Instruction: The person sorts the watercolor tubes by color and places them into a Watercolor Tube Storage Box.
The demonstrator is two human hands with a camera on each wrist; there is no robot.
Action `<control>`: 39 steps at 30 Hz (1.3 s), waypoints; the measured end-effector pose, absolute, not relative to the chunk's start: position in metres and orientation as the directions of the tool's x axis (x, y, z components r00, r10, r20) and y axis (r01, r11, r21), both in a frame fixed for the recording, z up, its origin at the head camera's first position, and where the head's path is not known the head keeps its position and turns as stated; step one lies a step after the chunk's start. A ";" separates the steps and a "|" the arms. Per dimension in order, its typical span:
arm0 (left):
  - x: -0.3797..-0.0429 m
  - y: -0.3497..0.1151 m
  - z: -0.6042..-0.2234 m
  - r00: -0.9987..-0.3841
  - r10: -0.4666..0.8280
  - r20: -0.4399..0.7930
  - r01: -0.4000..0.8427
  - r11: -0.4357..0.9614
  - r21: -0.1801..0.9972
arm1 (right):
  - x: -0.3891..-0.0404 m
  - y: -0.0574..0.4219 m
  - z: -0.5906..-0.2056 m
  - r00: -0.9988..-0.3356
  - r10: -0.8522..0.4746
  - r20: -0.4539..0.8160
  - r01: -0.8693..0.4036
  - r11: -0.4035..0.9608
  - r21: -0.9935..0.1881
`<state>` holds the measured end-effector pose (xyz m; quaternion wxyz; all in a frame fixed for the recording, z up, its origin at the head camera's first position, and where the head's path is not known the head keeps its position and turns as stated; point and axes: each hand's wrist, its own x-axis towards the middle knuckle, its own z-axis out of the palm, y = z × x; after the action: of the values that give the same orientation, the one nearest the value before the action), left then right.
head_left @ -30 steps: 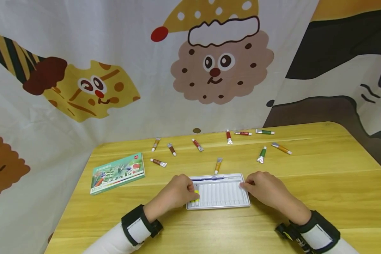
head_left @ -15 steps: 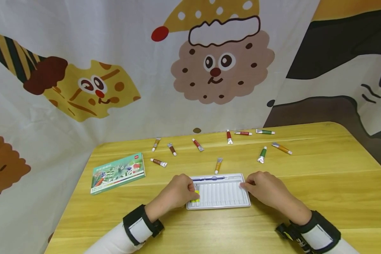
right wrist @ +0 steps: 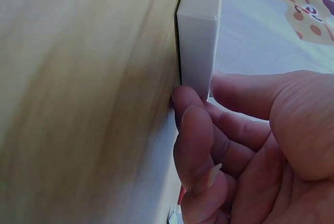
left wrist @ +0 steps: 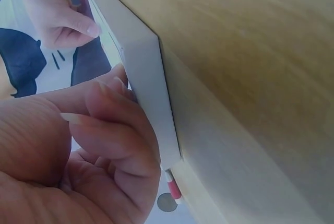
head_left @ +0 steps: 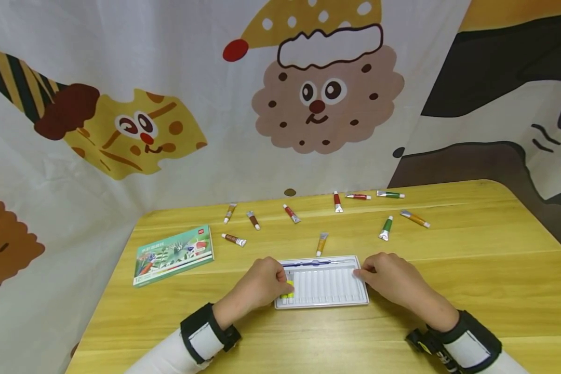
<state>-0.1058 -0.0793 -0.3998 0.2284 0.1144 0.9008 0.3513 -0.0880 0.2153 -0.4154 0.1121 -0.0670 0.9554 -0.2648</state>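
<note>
A shallow white paint tray (head_left: 324,299) lies on the table between both hands, with narrow slots and a blue-handled paintbrush (head_left: 310,263) along its far side. Two yellow paint tubes (head_left: 290,294) fill the slots at its left end. My left hand (head_left: 261,283) holds that end, thumb reaching over the rim at the tubes; in the left wrist view its other fingers curl against the tray's side wall. At the opposite end my right hand (head_left: 392,277) pinches the tray's corner, thumb on top and fingers at the side, as the right wrist view shows.
Several loose paint tubes lie beyond the tray: an ochre one (head_left: 321,244) just behind it, brown ones (head_left: 234,239) at left, red ones (head_left: 291,213) farther back, green ones (head_left: 386,228) at right. A green paint box (head_left: 174,254) lies at left. A printed cloth (head_left: 215,156) hangs behind the table.
</note>
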 end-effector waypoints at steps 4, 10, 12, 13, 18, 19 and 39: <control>-0.104 -0.079 -0.398 -0.874 0.371 -0.314 0.065 0.729 0.681 | -0.088 0.215 -0.415 -0.967 -0.183 -0.179 -0.065 0.852 -0.519; -0.093 -0.077 -0.397 -0.900 0.381 -0.214 0.204 0.799 0.566 | -0.088 0.216 -0.415 -0.966 -0.186 -0.178 -0.066 0.848 -0.526; -0.091 -0.077 -0.396 -0.910 0.375 -0.177 0.238 0.822 0.518 | -0.088 0.216 -0.415 -0.966 -0.181 -0.183 -0.060 0.849 -0.524; -0.091 -0.077 -0.396 -0.915 0.374 -0.154 0.255 0.828 0.499 | -0.088 0.216 -0.415 -0.967 -0.179 -0.183 -0.059 0.851 -0.523; -0.094 -0.084 -0.397 -0.924 0.383 0.001 0.347 0.837 0.422 | -0.088 0.215 -0.415 -0.966 -0.181 -0.184 -0.060 0.851 -0.522; -0.096 -0.086 -0.397 -0.921 0.389 0.036 0.369 0.837 0.404 | -0.088 0.215 -0.415 -0.966 -0.182 -0.184 -0.060 0.851 -0.522; -0.156 -0.157 -0.418 -0.867 0.435 0.244 0.473 0.872 0.126 | -0.087 0.213 -0.414 -0.967 -0.170 -0.191 -0.046 0.850 -0.524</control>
<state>-0.1558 -0.1569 -0.4175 -0.1043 0.2361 0.9618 0.0910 -0.0870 0.2134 -0.4139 0.1159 -0.0568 0.9548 -0.2677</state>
